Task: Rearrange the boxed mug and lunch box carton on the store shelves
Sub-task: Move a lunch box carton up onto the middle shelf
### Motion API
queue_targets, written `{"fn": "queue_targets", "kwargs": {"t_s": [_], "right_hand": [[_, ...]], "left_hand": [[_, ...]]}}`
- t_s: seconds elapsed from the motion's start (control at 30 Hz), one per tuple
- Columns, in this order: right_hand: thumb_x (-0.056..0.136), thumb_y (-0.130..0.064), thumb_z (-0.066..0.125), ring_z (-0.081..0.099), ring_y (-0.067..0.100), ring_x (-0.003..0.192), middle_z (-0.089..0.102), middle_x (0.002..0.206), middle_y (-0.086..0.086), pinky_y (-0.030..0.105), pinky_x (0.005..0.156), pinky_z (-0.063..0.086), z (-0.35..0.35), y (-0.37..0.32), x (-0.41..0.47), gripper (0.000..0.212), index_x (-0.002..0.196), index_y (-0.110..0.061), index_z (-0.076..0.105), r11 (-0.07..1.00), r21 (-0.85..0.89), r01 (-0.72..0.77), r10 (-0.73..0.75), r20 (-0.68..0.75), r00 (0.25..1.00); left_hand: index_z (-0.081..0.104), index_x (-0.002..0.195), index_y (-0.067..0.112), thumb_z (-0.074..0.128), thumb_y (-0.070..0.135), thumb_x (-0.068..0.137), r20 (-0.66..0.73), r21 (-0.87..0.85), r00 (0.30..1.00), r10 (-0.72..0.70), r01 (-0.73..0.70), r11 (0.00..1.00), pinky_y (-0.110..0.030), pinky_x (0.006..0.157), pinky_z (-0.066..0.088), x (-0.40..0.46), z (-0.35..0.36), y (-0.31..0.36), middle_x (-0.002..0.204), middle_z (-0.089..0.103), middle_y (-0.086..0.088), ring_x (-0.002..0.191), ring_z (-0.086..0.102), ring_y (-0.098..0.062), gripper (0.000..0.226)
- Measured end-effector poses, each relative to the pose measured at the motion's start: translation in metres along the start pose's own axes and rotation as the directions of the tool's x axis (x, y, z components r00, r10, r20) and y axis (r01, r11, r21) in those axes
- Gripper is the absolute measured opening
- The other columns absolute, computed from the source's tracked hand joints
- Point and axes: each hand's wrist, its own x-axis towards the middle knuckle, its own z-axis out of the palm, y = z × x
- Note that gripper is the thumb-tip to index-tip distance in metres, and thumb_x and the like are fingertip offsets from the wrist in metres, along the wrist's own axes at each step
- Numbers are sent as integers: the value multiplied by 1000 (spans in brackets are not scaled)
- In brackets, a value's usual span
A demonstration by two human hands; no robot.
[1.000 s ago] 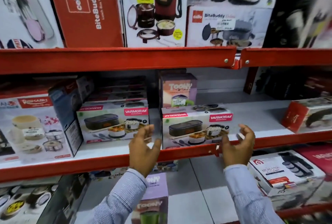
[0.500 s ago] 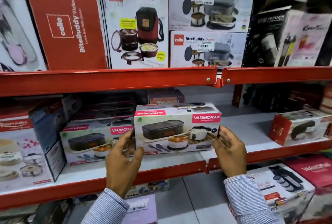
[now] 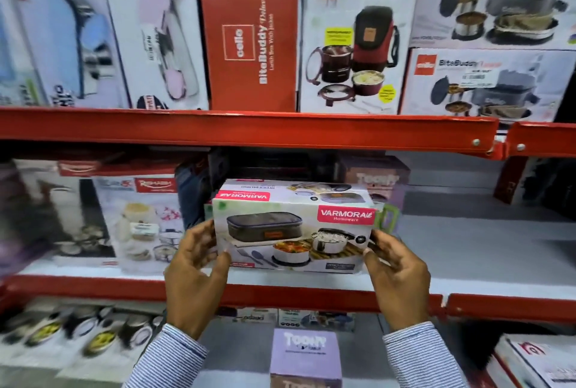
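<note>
We hold the carton (image 3: 293,228) by its short ends, left hand (image 3: 194,278) and right hand (image 3: 397,278) clamped on it, over the middle shelf's red front edge (image 3: 280,295). Open white shelf (image 3: 486,247) lies to its right; behind it stands what seems, through blur, the boxed mug (image 3: 378,182).

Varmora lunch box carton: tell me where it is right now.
In the head view the Varmora lunch box carton sits centre frame at the middle shelf, held between the left hand and right hand, in front of a purple Toony box.
</note>
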Motion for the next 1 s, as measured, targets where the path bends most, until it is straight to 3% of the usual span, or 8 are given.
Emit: {"fn": "queue_targets", "kwargs": {"t_s": [0.17, 0.3, 0.43, 0.57, 0.8, 1.0], "right_hand": [[83, 6, 69, 65, -20, 81, 74, 101, 1, -1, 65, 49, 46, 16, -15, 37, 115, -11, 70, 999, 9, -46, 45, 76, 996], [83, 6, 69, 67, -11, 92, 76, 99, -1, 0, 69, 50, 65, 27, -23, 39, 116, -14, 71, 998, -11, -66, 66, 116, 991], [82, 8, 68, 68, -9, 92, 76, 98, -5, 0, 70, 50, 73, 30, -21, 39, 111, -18, 72, 996, -15, -89, 90, 117, 989], [82, 6, 69, 66, -12, 91, 73, 95, -12, 0, 70, 50, 75, 31, -22, 43, 105, -30, 68, 995, -18, -96, 97, 128, 987], [81, 6, 70, 67, -3, 93, 70, 94, -17, 1, 64, 50, 73, 35, -29, 49, 96, -40, 62, 997, -13, -81, 82, 132, 988], [82, 5, 70, 69, 7, 96, 72, 97, -11, 1, 65, 51, 74, 41, -29, 44, 99, -35, 64, 997, 18, -80, 77, 134, 988]], "left_hand": [[59, 125, 26, 71, 1, 81, 8, 73, 992, -122, 121, 990, -45, 94, 58, 7, -29, -28, 114, 74, 0, 96, 72, -4, 52], [56, 123, 28, 67, -6, 82, 46, 109, 982, -184, 178, 978, -34, 88, 56, 6, -35, -37, 118, 71, -6, 92, 69, -6, 54], [54, 128, 30, 70, -1, 80, 78, 190, 981, -177, 160, 969, -44, 97, 55, 12, -36, -47, 117, 70, -3, 99, 69, -20, 59], [53, 130, 21, 70, -2, 80, 121, 196, 970, -212, 186, 963, -42, 98, 54, 17, -36, -51, 113, 68, -1, 99, 69, -22, 58], [53, 123, 22, 72, 0, 80, 148, 210, 966, -212, 178, 961, -38, 93, 55, 16, -37, -54, 94, 59, 26, 86, 66, -8, 51], [51, 114, 28, 76, 10, 79, 129, 226, 974, -184, 152, 962, -39, 90, 57, 15, -38, -58, 96, 65, 14, 89, 69, -16, 47]]}}
